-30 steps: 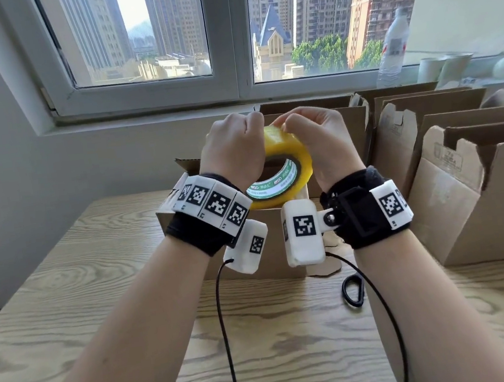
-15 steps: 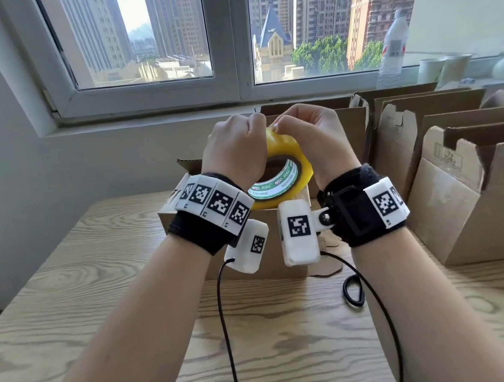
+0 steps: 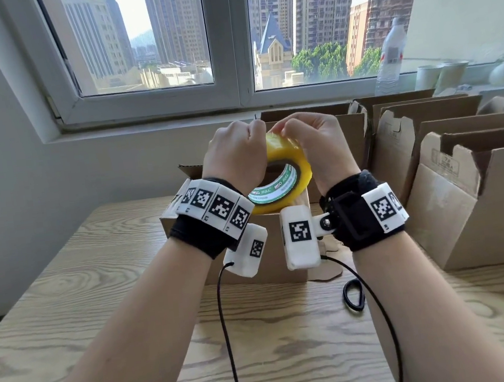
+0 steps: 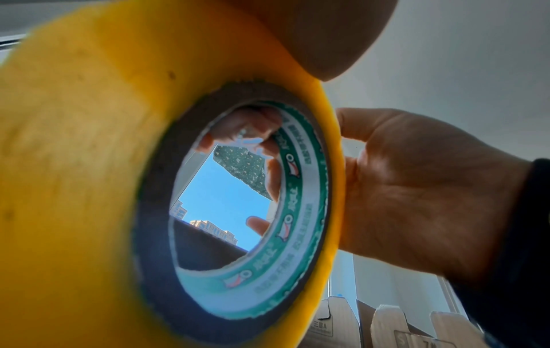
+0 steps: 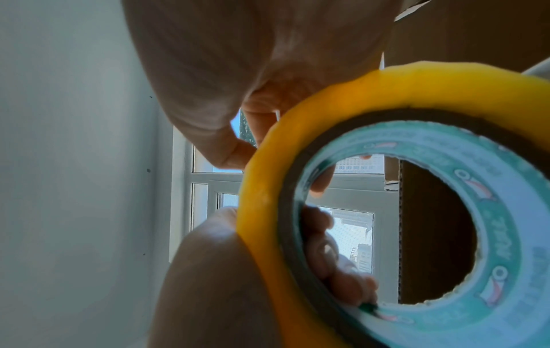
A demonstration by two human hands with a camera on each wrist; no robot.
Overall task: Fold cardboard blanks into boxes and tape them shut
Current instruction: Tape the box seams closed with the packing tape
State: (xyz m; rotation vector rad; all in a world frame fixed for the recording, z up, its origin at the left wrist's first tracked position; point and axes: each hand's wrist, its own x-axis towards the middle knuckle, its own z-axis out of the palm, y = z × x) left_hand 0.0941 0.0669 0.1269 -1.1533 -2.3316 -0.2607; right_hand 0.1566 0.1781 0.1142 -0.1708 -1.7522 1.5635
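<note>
While the left hand (image 3: 234, 158) grips the tape (image 3: 286, 171) through its core above the box (image 3: 270, 251), the right hand (image 3: 317, 145) picks at the rim with curled fingertips. If the free end tears narrow or re-sticks, I'd expect a split strip.

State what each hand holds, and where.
Left hand grips the yellow tape roll through its core; right hand pinches its outer top edge.
</note>
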